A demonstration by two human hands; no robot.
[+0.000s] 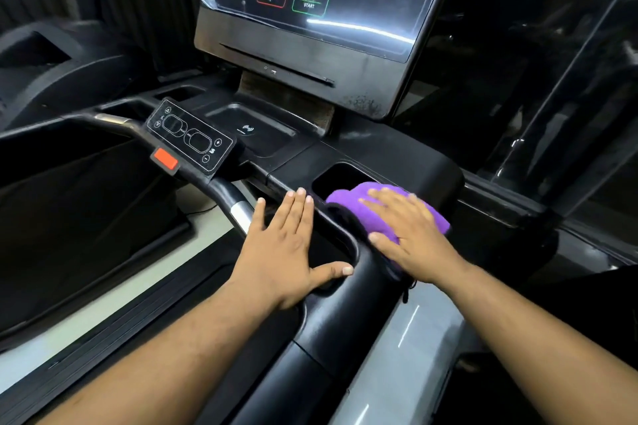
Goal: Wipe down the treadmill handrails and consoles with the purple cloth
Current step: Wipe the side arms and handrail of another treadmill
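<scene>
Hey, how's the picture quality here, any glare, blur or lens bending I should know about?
Head view: a bright streak of glare crosses the lower console screen; its button labels look soft and smeared. The wide-angle lens bows straight edges near the borders. The background is dark and murky, while the left hand, the right hand and the purple cloth are well lit and sharp.
</scene>
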